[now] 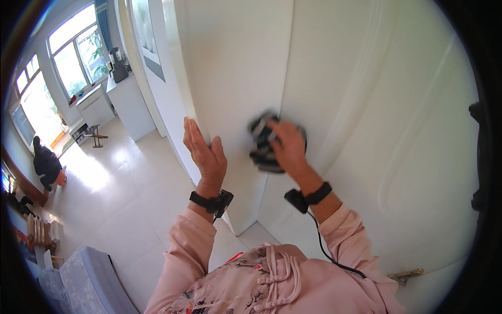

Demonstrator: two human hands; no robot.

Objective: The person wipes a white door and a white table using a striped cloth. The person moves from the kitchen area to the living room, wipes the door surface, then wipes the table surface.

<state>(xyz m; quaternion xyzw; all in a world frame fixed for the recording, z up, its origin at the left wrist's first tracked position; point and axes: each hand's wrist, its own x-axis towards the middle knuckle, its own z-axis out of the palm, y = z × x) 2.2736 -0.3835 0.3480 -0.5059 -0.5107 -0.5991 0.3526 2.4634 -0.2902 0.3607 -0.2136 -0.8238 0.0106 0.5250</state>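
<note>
Against a white panelled surface [243, 59], my right hand [288, 145] presses a dark, blurred cloth-like bundle [264, 159] near the vertical seam where two white faces meet. The fingers are bent over the bundle, and motion blur hides its exact kind. To the left, my left hand [206, 157] rests along the edge of the white panel, holding nothing, its thumb apart from the straight fingers. A black strap with a small device sits on each wrist, and a black cable runs from the right one.
At the left are a grey-blue sofa [92, 278], a small folding stool [95, 136] and a white counter [131, 106] with a blender [117, 64]. A person in dark clothing [47, 165] is near the bright doorway. A metal door handle [408, 276] shows at lower right.
</note>
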